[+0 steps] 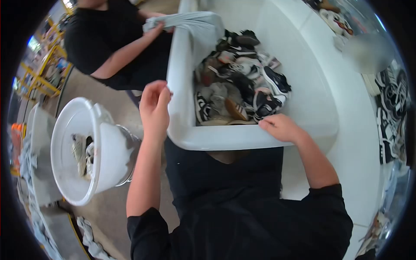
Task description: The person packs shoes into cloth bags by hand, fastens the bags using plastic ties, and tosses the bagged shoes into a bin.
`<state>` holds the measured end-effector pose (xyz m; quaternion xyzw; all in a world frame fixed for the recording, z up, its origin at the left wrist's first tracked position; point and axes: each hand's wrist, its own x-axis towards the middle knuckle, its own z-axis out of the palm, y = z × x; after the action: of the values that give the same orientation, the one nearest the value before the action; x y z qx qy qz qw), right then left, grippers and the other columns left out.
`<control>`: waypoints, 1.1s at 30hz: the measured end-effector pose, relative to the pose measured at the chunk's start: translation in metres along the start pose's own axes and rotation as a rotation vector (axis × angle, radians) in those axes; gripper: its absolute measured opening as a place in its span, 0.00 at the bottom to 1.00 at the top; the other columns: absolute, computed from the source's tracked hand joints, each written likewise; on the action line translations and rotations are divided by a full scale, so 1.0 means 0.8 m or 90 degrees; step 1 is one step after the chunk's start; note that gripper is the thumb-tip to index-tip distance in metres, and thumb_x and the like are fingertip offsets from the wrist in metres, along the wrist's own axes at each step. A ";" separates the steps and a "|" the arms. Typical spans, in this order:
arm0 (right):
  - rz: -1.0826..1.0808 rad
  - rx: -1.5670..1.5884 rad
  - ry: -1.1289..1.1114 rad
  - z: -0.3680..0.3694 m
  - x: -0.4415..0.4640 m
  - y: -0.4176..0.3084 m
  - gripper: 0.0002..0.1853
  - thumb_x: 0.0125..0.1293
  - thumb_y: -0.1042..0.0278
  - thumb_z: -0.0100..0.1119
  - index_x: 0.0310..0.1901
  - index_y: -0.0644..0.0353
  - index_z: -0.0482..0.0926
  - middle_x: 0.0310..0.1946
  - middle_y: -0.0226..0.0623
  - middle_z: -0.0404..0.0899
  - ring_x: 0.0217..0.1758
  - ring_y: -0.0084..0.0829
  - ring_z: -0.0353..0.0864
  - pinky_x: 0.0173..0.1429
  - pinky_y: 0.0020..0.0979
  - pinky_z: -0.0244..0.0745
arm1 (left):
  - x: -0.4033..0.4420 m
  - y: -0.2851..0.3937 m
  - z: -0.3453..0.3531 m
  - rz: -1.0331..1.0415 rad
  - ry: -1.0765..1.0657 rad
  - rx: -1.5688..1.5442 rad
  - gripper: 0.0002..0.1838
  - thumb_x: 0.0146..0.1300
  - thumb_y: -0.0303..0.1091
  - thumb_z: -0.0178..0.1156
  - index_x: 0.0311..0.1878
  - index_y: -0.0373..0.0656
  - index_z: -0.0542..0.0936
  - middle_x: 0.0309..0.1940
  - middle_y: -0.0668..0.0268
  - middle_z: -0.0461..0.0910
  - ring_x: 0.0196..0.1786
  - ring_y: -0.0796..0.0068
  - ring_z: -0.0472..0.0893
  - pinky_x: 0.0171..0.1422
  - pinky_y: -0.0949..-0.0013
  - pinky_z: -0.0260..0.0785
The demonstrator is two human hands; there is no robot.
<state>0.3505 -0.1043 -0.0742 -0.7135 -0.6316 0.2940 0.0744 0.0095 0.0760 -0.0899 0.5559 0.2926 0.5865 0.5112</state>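
A large white bin (181,104) stands in front of me, with a heap of mixed shoes (242,82) inside it. My right hand (281,127) grips the near rim, thumb on top and fingers curled over the edge. Beside the bin's left rim, my left hand (154,102) is raised with its fingers curled in, and I see nothing in it. Close to the near rim inside the bin are a brown shoe with white stripes (236,109) and a black-and-white sneaker (276,82).
Across the bin's left side, a person in black (102,47) holds a grey cloth (190,21) draped over the rim. A round white tub (93,151) with a few items stands at left. More shoes (388,125) lie along the right, beyond a white surface (353,173).
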 end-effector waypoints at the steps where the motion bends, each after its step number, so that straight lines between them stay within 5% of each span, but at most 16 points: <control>1: 0.064 -0.006 -0.039 -0.009 -0.001 0.017 0.22 0.74 0.47 0.55 0.40 0.61 0.84 0.33 0.46 0.85 0.38 0.49 0.82 0.46 0.42 0.76 | 0.022 -0.013 0.022 -0.006 -0.039 0.013 0.08 0.72 0.25 0.60 0.52 0.37 0.78 0.37 0.70 0.79 0.39 0.82 0.77 0.47 0.76 0.69; 6: 0.182 0.028 -0.078 -0.043 0.001 0.093 0.22 0.74 0.47 0.55 0.40 0.61 0.84 0.31 0.43 0.84 0.35 0.38 0.83 0.44 0.39 0.75 | 0.127 -0.070 0.135 -0.088 -0.180 0.185 0.14 0.69 0.34 0.64 0.54 0.38 0.81 0.37 0.68 0.83 0.39 0.82 0.79 0.45 0.76 0.71; 11: 0.052 -0.067 -0.164 -0.066 0.062 0.142 0.17 0.70 0.53 0.59 0.48 0.59 0.83 0.37 0.42 0.87 0.41 0.40 0.85 0.49 0.38 0.78 | 0.177 -0.108 0.211 -0.132 -0.265 0.298 0.16 0.68 0.37 0.64 0.55 0.39 0.82 0.40 0.69 0.84 0.41 0.82 0.79 0.46 0.76 0.70; 17: -0.051 -0.174 -0.250 -0.009 0.274 0.165 0.17 0.68 0.55 0.59 0.49 0.57 0.85 0.42 0.42 0.87 0.51 0.44 0.86 0.56 0.42 0.79 | 0.177 -0.156 0.193 -0.137 -0.283 0.436 0.14 0.67 0.32 0.58 0.53 0.40 0.83 0.44 0.64 0.87 0.46 0.73 0.83 0.53 0.70 0.74; 20: -0.062 -0.387 -0.324 0.069 0.381 0.179 0.23 0.69 0.58 0.55 0.63 0.53 0.80 0.62 0.45 0.78 0.63 0.45 0.78 0.64 0.43 0.76 | 0.181 -0.149 0.192 -0.128 -0.259 0.468 0.12 0.67 0.30 0.57 0.51 0.41 0.83 0.43 0.64 0.86 0.47 0.72 0.84 0.54 0.68 0.74; 24: -0.026 -0.374 -0.316 0.193 0.487 0.213 0.25 0.67 0.64 0.57 0.66 0.52 0.79 0.72 0.49 0.66 0.76 0.50 0.65 0.72 0.49 0.68 | 0.185 -0.154 0.183 -0.093 -0.201 0.514 0.13 0.64 0.27 0.54 0.49 0.40 0.82 0.41 0.60 0.86 0.44 0.61 0.85 0.52 0.62 0.76; 29: -0.007 -0.458 -0.289 0.304 0.576 0.246 0.27 0.69 0.62 0.55 0.70 0.53 0.75 0.79 0.57 0.53 0.79 0.57 0.56 0.76 0.51 0.62 | 0.190 -0.134 0.179 -0.170 -0.138 0.489 0.11 0.67 0.20 0.49 0.47 0.40 0.80 0.44 0.66 0.84 0.33 0.82 0.76 0.35 0.75 0.68; 33: 0.038 -0.383 -0.240 0.359 0.605 0.270 0.27 0.67 0.60 0.58 0.67 0.57 0.78 0.72 0.55 0.68 0.73 0.51 0.69 0.73 0.46 0.67 | 0.190 -0.133 0.181 -0.177 -0.098 0.445 0.11 0.68 0.20 0.49 0.47 0.40 0.80 0.44 0.68 0.83 0.32 0.86 0.73 0.32 0.77 0.65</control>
<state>0.4026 0.2361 -0.5692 -0.6549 -0.6713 0.2234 -0.2658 0.1981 0.2162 -0.1026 0.6943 0.5083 0.3326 0.3859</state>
